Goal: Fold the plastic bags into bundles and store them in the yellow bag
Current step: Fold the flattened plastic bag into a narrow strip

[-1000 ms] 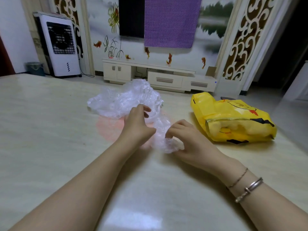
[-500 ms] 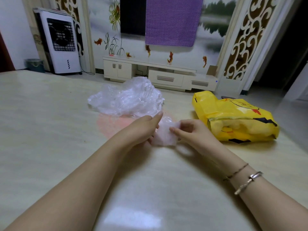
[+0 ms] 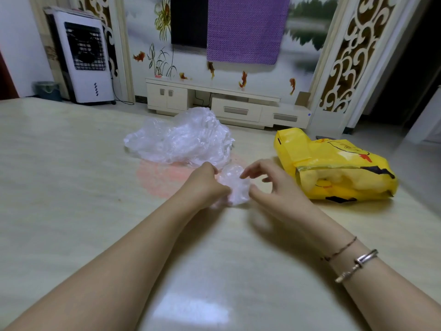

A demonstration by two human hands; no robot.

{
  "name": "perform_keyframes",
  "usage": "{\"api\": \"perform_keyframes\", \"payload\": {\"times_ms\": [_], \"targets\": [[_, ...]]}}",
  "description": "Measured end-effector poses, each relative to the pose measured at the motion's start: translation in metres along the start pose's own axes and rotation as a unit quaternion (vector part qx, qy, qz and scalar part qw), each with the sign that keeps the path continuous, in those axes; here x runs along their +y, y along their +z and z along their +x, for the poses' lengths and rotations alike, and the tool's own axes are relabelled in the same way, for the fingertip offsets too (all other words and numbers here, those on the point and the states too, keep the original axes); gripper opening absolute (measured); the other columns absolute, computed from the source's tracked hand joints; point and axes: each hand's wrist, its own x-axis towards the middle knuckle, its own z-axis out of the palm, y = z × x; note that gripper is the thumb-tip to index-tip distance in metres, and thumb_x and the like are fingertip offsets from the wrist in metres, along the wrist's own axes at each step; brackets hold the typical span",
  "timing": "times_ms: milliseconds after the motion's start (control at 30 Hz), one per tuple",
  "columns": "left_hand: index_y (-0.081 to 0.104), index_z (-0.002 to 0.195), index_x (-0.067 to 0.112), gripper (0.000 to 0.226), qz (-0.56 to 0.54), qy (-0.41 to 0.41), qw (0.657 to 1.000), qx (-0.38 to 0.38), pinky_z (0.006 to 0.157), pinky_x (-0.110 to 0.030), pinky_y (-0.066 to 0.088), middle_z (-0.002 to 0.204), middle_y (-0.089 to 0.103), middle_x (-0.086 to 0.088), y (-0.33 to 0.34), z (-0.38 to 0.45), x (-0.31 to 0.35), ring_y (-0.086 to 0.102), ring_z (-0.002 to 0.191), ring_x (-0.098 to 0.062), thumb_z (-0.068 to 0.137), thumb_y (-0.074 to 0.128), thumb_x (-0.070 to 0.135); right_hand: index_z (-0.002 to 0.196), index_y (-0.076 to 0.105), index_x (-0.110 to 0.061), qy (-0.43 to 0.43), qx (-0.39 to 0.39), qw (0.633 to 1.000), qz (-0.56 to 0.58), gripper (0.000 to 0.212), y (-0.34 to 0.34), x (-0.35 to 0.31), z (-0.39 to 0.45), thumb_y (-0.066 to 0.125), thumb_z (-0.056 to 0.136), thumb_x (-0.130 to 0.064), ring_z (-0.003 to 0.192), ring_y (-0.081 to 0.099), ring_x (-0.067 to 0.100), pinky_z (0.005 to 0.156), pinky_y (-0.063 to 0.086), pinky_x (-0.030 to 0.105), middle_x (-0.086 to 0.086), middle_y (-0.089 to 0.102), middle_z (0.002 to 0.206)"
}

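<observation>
Left hand (image 3: 205, 185): just left of frame centre, fingers curled round the left side of the small clear bundle (image 3: 232, 185), gripping it.
Right hand (image 3: 274, 187): just right of centre, thumb against the bundle's lower right edge, index tip touching its top, remaining fingers spread and loosely bent, clear of the plastic.
Small clear bundle: crumpled into a compact wad between both hands, at the centre of the frame, low over the table (image 3: 71, 187); contact with the tabletop could not be told.
Loose plastic bags (image 3: 181, 139): heaped in 1 crinkled clear pile above centre, just behind the hands, resting on the table.
Pink bag (image 3: 162, 177): lay flat under the pile's near edge, left of the left hand.
Yellow bag (image 3: 334, 170): lay on its side at right of centre, near the right hand but apart from it, opening turned toward the viewer, pale bundles visible inside.
Wrist: 2 bracelets (image 3: 358, 263) on the right forearm, lower right.
Background: white air cooler (image 3: 83, 58) upper left, low white cabinet (image 3: 214, 101) along the top centre, purple cloth (image 3: 245, 27) hanging above it.
</observation>
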Motion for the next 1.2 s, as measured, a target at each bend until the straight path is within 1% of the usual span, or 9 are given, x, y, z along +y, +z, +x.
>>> {"api": "perform_keyframes", "payload": {"times_ms": [67,167,267,333,533,733,867,1033,1200], "targets": [[0.044,0.131,0.011,0.058,-0.002,-0.005,1.0,-0.002,0.05,-0.022,0.039,0.111,0.061,-0.008,0.0,0.0,0.001,0.056,0.078,-0.019,0.08,0.07,0.018,0.108,0.061,-0.023,-0.013,-0.057,0.997,-0.044,0.031,0.0,0.0,-0.006,0.058,0.078,-0.015,0.109,0.051,0.003,0.091,0.036,0.011,-0.011,0.059,0.111],[0.042,0.136,0.012,0.06,-0.014,-0.015,1.0,-0.01,0.05,-0.022,0.039,0.114,0.062,-0.009,-0.003,-0.002,0.003,0.055,0.074,-0.018,0.082,0.069,0.02,0.122,0.055,-0.023,0.005,-0.114,0.987,-0.116,0.044,0.002,0.001,-0.009,0.058,0.078,-0.019,0.109,0.049,0.008,0.089,0.037,0.017,-0.01,0.055,0.116],[0.045,0.133,0.016,0.055,-0.075,-0.038,0.996,-0.022,0.051,-0.023,0.041,0.091,0.066,-0.004,-0.008,-0.004,0.003,0.054,0.059,-0.014,0.084,0.069,0.023,0.121,0.056,-0.023,0.006,-0.101,0.987,-0.128,0.042,0.005,0.005,-0.009,0.062,0.08,-0.02,0.11,0.05,0.008,0.091,0.038,0.018,-0.009,0.057,0.118],[0.049,0.131,0.017,0.054,-0.106,-0.04,0.993,-0.03,0.059,-0.024,0.043,0.084,0.066,0.001,-0.014,-0.003,0.002,0.055,0.066,-0.011,0.083,0.072,0.026,0.116,0.058,-0.021,-0.005,-0.081,0.988,-0.13,0.036,0.008,0.007,-0.006,0.064,0.081,-0.021,0.108,0.052,0.011,0.09,0.039,0.021,-0.008,0.059,0.114],[0.053,0.125,0.025,0.062,-0.052,0.04,0.997,-0.033,0.075,-0.021,0.039,0.123,0.045,0.006,-0.022,-0.012,0.01,0.052,0.098,-0.008,0.071,0.084,0.031,0.097,0.066,-0.016,-0.03,-0.046,0.987,-0.149,0.023,0.014,0.011,0.005,0.059,0.078,-0.006,0.093,0.054,0.021,0.071,0.033,0.023,0.0,0.061,0.094],[0.064,0.104,0.014,0.035,-0.035,0.074,0.992,-0.099,0.058,-0.017,0.044,0.092,0.063,0.005,-0.016,-0.013,0.006,0.056,0.065,-0.005,0.073,0.078,0.006,0.094,0.056,-0.019,0.037,-0.022,0.998,-0.039,0.022,0.001,0.008,-0.002,0.061,0.075,-0.01,0.081,0.057,0.015,0.068,0.043,0.029,-0.005,0.065,0.084],[0.067,0.095,0.008,0.008,-0.093,0.023,0.99,-0.105,0.04,-0.015,0.028,0.072,0.054,-0.005,-0.017,-0.01,0.008,0.041,0.036,-0.005,0.087,0.066,0.009,0.092,0.054,-0.017,0.094,-0.009,0.994,0.048,0.02,-0.002,0.005,0.0,0.069,0.08,-0.01,0.059,0.049,0.006,0.054,0.037,0.017,-0.005,0.062,0.07],[0.067,0.093,0.008,0.013,-0.119,-0.053,0.985,-0.112,0.039,-0.013,0.026,0.069,0.059,-0.008,-0.015,-0.007,0.004,0.041,0.039,-0.01,0.09,0.055,0.008,0.083,0.06,-0.015,0.159,0.027,0.977,0.139,0.01,0.004,0.013,0.011,0.068,0.087,-0.017,0.058,0.05,0.011,0.053,0.041,0.018,0.003,0.059,0.066],[0.065,0.082,0.01,0.02,-0.109,-0.09,0.986,-0.091,0.048,-0.018,0.026,0.071,0.057,-0.014,-0.004,0.003,-0.003,0.042,0.061,-0.024,0.091,0.048,0.007,0.083,0.065,-0.018,0.165,0.053,0.985,0.009,0.012,0.02,0.026,0.017,0.072,0.082,-0.028,0.066,0.053,0.011,0.064,0.041,0.028,-0.003,0.063,0.077]]}}
